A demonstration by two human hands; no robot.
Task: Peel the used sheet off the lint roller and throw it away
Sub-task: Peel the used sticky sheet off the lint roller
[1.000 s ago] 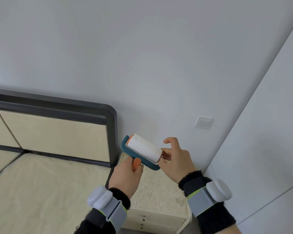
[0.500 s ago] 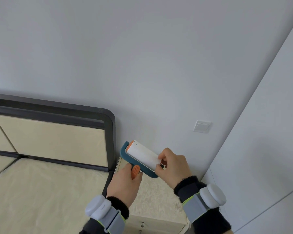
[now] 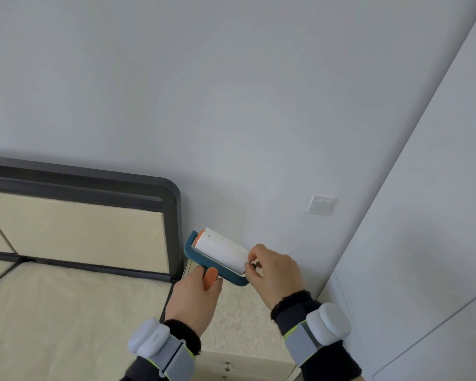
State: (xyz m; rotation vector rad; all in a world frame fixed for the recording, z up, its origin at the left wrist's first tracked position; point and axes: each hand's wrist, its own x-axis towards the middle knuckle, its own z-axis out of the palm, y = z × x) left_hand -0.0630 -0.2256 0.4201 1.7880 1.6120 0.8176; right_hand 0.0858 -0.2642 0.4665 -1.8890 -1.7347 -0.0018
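Observation:
The lint roller [image 3: 221,250] has a white sticky roll with a few dark specks, a teal frame and an orange handle. I hold it up in front of the wall, above the nightstand. My left hand [image 3: 195,296] is closed around the orange handle from below. My right hand [image 3: 272,269] pinches the right end of the roll with thumb and fingers, at the edge of the sheet. No loose flap of sheet is visible; my fingers hide that end.
A bed with a cream mattress [image 3: 66,312] and dark-framed padded headboard [image 3: 94,215] fills the left. A cream nightstand [image 3: 239,325] with drawer knobs stands below my hands. A light switch [image 3: 321,204] is on the grey wall. A pale panel wall [image 3: 423,243] runs along the right.
My right hand has closed from a loose touch into a pinch on the roll's right end. The roller and both hands have stayed in about the same place.

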